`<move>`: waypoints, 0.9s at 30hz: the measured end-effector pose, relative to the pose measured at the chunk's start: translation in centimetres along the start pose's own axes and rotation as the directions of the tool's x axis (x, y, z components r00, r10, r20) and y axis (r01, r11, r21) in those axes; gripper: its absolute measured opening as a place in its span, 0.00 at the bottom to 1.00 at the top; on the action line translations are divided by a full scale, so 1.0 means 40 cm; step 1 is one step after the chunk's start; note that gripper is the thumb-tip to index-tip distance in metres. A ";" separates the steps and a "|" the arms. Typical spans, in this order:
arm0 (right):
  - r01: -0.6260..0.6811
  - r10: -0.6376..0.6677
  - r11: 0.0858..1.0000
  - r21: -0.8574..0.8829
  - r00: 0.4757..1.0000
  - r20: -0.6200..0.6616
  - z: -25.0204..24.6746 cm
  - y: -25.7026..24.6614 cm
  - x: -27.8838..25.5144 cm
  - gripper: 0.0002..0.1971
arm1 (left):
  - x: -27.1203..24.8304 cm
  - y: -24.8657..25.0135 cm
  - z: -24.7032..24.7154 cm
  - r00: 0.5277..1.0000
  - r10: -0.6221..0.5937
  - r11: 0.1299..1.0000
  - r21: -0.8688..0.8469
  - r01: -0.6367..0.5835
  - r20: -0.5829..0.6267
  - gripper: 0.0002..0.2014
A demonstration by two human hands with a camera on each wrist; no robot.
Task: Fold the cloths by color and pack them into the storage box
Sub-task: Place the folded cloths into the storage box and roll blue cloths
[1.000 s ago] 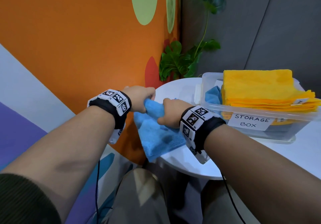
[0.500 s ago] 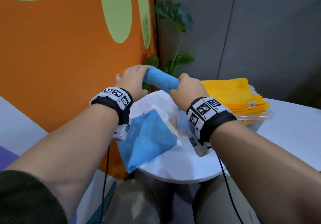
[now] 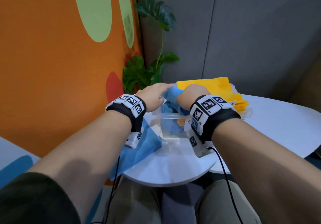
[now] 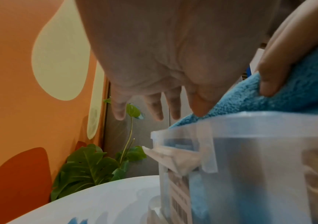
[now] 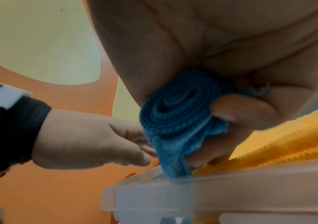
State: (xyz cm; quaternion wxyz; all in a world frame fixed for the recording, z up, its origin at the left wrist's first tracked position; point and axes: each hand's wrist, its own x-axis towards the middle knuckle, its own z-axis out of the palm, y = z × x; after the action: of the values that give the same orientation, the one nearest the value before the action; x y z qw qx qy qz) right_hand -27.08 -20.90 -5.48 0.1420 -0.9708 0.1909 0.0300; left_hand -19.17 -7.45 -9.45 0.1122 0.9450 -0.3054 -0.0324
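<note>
Far left: orange wall (image 3: 52,67) with green patches, leafy plant (image 3: 139,74) standing in the corner behind the table (image 3: 173,164). A flat blue cloth (image 3: 144,147) is lying on the table's left edge, partly hanging over it, just left of the storage box (image 3: 171,124).

Left hand (image 3: 152,95) is reaching over the box's left end; fingers (image 4: 200,104) are extended and slightly spread, index fingertip touching the far end of the rolled blue cloth (image 3: 173,94), not gripping it.

Rolled blue cloth is sitting at the box rim, above the box's left compartment where more blue cloth is showing through the clear wall. Right wrist view is showing the spiral end of the roll (image 5: 175,109).

Right hand (image 3: 192,96) is gripping the roll, fingers (image 5: 236,112) curled round it, thumb underneath.

Right of that: folded yellow cloths (image 3: 217,88) are stacked in the box's right part, piled above the rim, touching the right hand.
</note>
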 end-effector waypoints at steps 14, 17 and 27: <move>0.063 -0.065 0.985 0.164 0.998 0.010 0.066 -0.037 0.024 0.22 | 0.017 -0.059 0.019 1.000 0.010 0.991 -0.134 -0.013 -0.018 0.30; 0.085 -0.089 0.992 0.090 0.995 0.035 0.076 -0.042 0.025 0.16 | 0.009 -0.057 0.031 0.999 0.045 0.978 -0.202 -0.044 0.000 0.30; 0.278 -0.286 0.958 -0.070 0.940 -0.185 0.110 -0.021 0.019 0.21 | 0.014 -0.038 0.016 0.991 -0.007 0.996 0.093 -0.006 0.132 0.23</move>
State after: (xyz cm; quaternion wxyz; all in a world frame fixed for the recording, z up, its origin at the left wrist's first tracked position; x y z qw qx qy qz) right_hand -26.07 -19.15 -9.57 0.1047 -0.9892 0.0622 -0.0812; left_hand -17.94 -6.70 -10.43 0.0475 0.9451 -0.3131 -0.0805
